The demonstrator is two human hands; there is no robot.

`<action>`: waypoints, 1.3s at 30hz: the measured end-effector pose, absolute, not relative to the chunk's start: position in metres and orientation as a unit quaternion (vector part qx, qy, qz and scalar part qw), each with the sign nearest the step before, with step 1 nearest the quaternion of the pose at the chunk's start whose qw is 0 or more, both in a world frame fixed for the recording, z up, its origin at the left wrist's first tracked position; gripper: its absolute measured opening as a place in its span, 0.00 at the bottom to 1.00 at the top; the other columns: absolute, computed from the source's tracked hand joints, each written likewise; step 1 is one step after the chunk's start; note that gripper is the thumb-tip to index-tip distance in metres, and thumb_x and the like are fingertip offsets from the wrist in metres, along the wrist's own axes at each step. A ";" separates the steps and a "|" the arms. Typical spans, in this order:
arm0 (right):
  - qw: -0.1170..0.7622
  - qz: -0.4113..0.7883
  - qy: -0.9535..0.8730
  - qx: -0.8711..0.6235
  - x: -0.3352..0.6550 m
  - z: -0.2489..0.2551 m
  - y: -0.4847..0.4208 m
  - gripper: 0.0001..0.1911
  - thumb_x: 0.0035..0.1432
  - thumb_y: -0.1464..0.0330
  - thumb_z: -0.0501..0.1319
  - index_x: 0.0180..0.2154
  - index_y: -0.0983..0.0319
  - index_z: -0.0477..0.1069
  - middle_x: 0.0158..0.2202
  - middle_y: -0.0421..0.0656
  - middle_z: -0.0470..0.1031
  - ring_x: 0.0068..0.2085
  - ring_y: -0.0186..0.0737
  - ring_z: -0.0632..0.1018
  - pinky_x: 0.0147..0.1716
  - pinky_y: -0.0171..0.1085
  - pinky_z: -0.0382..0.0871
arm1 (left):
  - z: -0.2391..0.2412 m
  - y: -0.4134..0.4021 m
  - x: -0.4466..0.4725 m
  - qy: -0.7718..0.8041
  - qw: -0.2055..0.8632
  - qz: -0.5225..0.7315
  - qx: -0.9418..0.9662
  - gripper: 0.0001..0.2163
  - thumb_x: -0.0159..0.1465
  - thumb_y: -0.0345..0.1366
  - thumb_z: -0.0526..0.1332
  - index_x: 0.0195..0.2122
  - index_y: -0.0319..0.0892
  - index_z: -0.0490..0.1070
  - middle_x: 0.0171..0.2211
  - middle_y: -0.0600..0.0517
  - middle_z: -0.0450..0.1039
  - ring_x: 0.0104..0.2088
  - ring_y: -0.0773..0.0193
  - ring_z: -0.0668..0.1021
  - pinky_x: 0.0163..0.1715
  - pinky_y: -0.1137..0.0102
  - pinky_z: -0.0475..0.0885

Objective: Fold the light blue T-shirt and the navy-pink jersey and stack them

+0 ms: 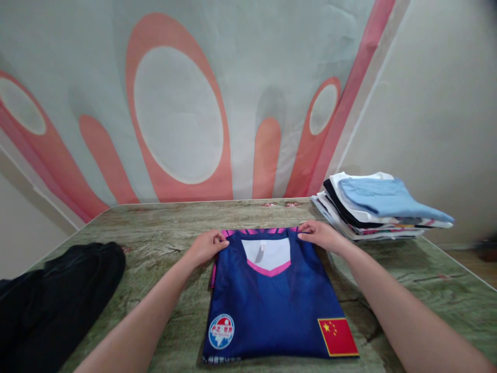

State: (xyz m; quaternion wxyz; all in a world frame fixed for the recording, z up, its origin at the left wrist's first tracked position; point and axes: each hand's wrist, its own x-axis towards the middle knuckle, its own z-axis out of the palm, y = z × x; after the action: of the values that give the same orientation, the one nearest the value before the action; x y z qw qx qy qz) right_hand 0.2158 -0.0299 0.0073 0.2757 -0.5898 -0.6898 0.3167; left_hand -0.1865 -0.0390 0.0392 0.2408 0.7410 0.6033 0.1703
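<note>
A dark blue sports jersey [275, 311] lies folded into a near rectangle on the table in front of me, its pink-edged V-neck facing away. A red flag patch marks its lower right and a round badge its lower left. My left hand [207, 246] pinches the jersey's far left corner between thumb and fingers. At the far right corner, my right hand [320, 234] grips the fabric in the same way. Pink-patterned cloth shows along the far edge, between the hands. The jersey's underside is hidden.
On the right of the wood-patterned table [174, 217] stands a stack of folded clothes [373, 207], a light blue garment on top. A black garment [77, 295] lies at the left. Behind the table rises a wall with a pink-and-grey printed covering [240, 77].
</note>
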 end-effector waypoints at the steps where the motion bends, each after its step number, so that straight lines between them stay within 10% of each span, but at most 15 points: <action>1: 0.277 0.334 -0.687 -0.583 0.215 0.009 -0.031 0.17 0.48 0.60 0.66 0.39 0.62 0.74 0.33 0.43 0.79 0.34 0.41 0.77 0.34 0.36 0.69 | 0.039 -0.039 -0.186 0.602 0.246 0.171 0.740 0.15 0.56 0.47 0.61 0.33 0.39 0.73 0.21 0.56 0.67 0.24 0.64 0.70 0.25 0.72 0.58; 21: 0.255 0.499 -0.657 -0.504 0.206 0.025 -0.042 0.14 0.42 0.64 0.67 0.33 0.62 0.73 0.34 0.41 0.79 0.38 0.44 0.78 0.37 0.38 0.72 | 0.048 -0.045 -0.180 0.557 0.413 0.248 0.676 0.19 0.46 0.36 0.64 0.41 0.40 0.65 0.21 0.60 0.68 0.22 0.67 0.71 0.23 0.74 0.64; 28: 0.263 0.461 -0.561 -0.635 0.210 0.034 -0.043 0.07 0.53 0.66 0.60 0.35 0.62 0.69 0.22 0.39 0.72 0.20 0.33 0.71 0.16 0.30 0.65 | 0.060 -0.050 -0.190 0.641 0.370 0.154 0.655 0.12 0.51 0.34 0.57 0.38 0.41 0.64 0.21 0.56 0.70 0.18 0.66 0.73 0.15 0.75 0.62; 39: 0.041 0.495 -0.604 -0.623 0.211 0.049 -0.056 0.04 0.45 0.72 0.59 0.28 0.63 0.70 0.19 0.43 0.75 0.17 0.37 0.76 0.12 0.27 0.61 | 0.070 -0.056 -0.201 0.588 0.505 -0.021 0.632 0.13 0.48 0.44 0.63 0.29 0.42 0.66 0.19 0.52 0.73 0.20 0.58 0.78 0.15 0.72 0.69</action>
State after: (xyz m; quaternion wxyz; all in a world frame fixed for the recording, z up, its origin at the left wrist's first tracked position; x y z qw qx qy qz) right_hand 0.2114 -0.0558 0.0494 0.0409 -0.6231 -0.6045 0.4946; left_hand -0.2009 -0.0558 0.0702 0.5052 0.6316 0.5877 -0.0213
